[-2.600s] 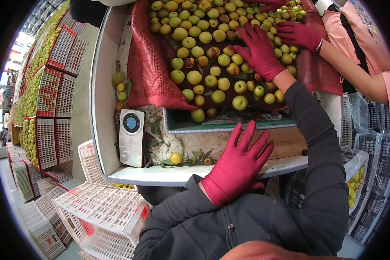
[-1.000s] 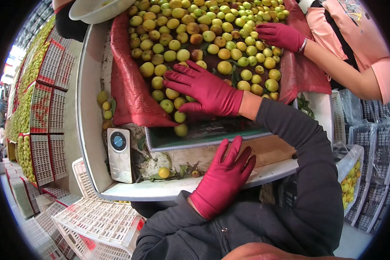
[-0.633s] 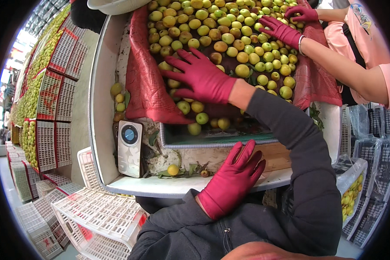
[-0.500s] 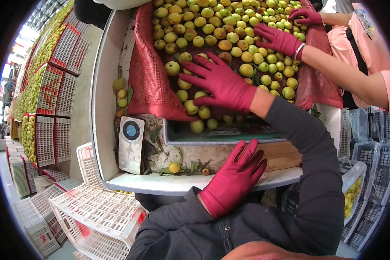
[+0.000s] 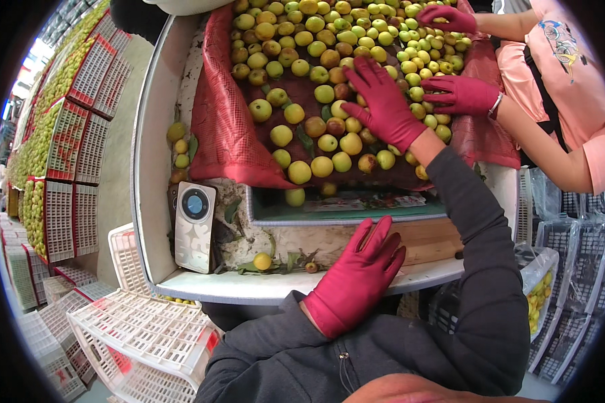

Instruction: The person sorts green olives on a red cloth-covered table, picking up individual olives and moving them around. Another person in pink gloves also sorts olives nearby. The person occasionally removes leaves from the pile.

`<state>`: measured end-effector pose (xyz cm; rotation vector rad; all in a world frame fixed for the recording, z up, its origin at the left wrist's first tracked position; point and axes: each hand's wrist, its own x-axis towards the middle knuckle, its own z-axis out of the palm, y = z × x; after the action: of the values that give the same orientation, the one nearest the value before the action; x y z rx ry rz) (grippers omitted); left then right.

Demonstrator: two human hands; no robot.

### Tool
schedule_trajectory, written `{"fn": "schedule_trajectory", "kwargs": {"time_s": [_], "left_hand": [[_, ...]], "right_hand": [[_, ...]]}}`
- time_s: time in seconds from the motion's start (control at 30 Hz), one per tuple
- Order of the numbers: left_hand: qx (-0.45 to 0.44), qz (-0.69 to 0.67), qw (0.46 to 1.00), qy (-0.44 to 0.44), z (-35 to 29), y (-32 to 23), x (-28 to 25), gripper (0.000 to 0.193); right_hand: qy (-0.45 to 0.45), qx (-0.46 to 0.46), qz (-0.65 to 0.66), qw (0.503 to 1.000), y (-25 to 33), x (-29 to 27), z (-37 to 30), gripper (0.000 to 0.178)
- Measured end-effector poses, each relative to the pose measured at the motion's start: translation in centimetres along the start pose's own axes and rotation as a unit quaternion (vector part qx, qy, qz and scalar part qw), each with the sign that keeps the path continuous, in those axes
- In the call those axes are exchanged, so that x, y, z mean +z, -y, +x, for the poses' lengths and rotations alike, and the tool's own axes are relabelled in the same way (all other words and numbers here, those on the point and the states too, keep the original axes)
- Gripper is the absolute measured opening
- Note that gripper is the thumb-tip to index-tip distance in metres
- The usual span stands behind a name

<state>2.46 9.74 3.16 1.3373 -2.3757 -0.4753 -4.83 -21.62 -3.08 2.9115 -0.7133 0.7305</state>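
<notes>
Small round yellow-green fruits [image 5: 321,166], some blushed red-brown, lie loosely across a dark red mesh cloth [image 5: 227,127]. My right hand [image 5: 386,107], in a dark red glove, is spread palm down over them, its fingers touching fruits in the middle of the cloth. Closer to my body, my left hand [image 5: 353,282], gloved alike, hovers at the front edge of the white-rimmed table [image 5: 249,285]. Its fingers are stretched out and it holds nothing. Between the cloth and the front edge is a recess [image 5: 370,209] with a greenish inside, where a couple of fruits show.
Across on the right, a co-worker's two gloved hands [image 5: 460,95] are among the fruits. A phone [image 5: 195,227] lies at the table's left. White plastic crates [image 5: 148,329] stand at lower left, and fruit-filled crates [image 5: 60,218] are stacked beyond. Plastic-lined dark crates [image 5: 565,269] are at right.
My right hand has moved right and farther away across the cloth, and fruits near it have shifted. My left hand stays about where it was. The co-worker's nearer hand has drawn back toward the right.
</notes>
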Motion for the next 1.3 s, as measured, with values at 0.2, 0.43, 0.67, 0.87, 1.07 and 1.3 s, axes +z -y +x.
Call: {"fn": "schedule_trajectory", "kwargs": {"time_s": [0.2,0.43,0.67,0.87,1.07,1.3], "left_hand": [[-0.007,0.003,1.000,0.001,-0.1,0.1,0.2,0.055],[0.001,0.001,1.000,-0.017,-0.2,0.1,0.1,0.054],[0.003,-0.019,0.999,-0.027,-0.1,0.2,0.0,0.055],[0.001,-0.018,0.999,-0.038,-0.4,0.2,0.2,0.056],[0.004,-0.045,0.998,-0.049,-0.6,0.1,0.3,0.056],[0.038,-0.021,0.997,-0.071,-0.3,0.8,1.5,0.064]], "right_hand": [[0.104,-0.074,0.064,0.990,5.3,-0.9,-0.1,0.079],[-0.017,-0.052,0.072,0.996,4.7,1.2,3.9,0.075],[0.009,-0.057,0.035,0.998,3.7,2.9,5.9,0.071],[0.029,-0.131,0.128,0.983,10.0,3.0,6.1,0.074],[-0.056,-0.066,0.050,0.995,9.1,5.9,10.0,0.066],[-0.125,-0.025,0.099,0.987,7.8,6.1,10.9,0.041]]}}
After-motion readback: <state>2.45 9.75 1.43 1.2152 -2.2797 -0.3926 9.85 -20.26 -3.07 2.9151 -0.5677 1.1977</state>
